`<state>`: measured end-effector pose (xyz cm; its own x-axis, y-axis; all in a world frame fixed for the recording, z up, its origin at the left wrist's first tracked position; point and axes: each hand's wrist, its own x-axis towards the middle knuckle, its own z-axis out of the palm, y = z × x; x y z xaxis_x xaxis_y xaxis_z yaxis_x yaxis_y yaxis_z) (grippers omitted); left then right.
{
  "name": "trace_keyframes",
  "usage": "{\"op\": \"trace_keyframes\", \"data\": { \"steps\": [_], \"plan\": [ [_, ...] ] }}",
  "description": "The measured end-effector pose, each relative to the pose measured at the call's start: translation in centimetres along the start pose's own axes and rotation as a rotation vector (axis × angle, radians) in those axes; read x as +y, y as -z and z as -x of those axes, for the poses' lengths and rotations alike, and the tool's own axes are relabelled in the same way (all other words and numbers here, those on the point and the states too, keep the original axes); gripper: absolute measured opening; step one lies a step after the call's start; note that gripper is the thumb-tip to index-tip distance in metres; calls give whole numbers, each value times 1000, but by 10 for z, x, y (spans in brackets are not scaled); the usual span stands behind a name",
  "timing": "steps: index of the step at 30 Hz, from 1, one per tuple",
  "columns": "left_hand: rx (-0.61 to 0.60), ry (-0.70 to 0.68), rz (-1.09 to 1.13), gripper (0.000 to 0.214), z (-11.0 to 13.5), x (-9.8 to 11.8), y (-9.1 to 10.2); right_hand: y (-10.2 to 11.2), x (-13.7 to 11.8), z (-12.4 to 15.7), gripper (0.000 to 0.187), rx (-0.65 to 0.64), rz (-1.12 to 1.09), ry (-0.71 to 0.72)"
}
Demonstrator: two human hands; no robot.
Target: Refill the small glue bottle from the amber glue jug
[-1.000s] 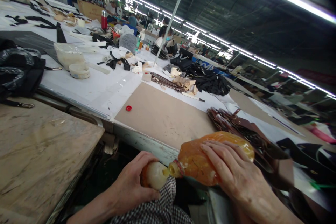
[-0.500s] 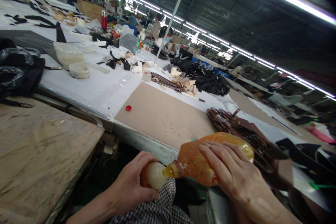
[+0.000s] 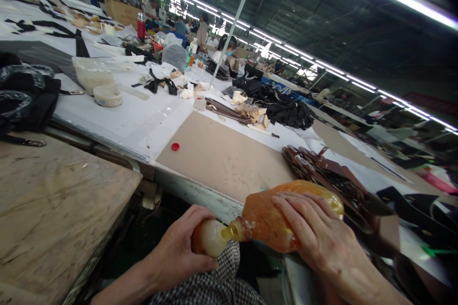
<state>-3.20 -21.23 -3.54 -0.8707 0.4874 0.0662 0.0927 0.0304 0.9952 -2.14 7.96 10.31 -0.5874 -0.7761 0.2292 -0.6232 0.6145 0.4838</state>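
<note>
My right hand (image 3: 315,233) is wrapped over a large orange plastic bottle (image 3: 272,217) that lies tipped on its side, neck pointing left. The neck meets the mouth of a small pale container (image 3: 212,239), and yellowish liquid shows at the neck. My left hand (image 3: 179,252) is closed around that small container, down at the table's near edge above a checked cloth (image 3: 214,286). A small red cap (image 3: 175,147) lies on the table, well away from both hands.
A brown board (image 3: 222,157) covers the white table (image 3: 125,119) ahead. Dark brown leather strips (image 3: 318,171) lie right, black fabric (image 3: 286,112) farther back, a white tub (image 3: 107,96) left. A worn wooden bench (image 3: 53,205) stands at left. Other people work at distant tables.
</note>
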Motion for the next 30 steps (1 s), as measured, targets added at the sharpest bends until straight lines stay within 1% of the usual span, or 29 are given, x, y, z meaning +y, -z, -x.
{"op": "trace_keyframes", "data": {
  "steps": [4, 10, 30],
  "plan": [
    [2, 2, 8, 70, 0, 0, 0, -1, 0, 2, 42, 0, -21, -18],
    [8, -5, 10, 72, 0, -2, -1, -1, 0, 2, 40, 4, -3, 1],
    [-11, 18, 12, 68, -1, 2, -2, -3, -2, 3, 36, -9, 9, -21]
  ]
}}
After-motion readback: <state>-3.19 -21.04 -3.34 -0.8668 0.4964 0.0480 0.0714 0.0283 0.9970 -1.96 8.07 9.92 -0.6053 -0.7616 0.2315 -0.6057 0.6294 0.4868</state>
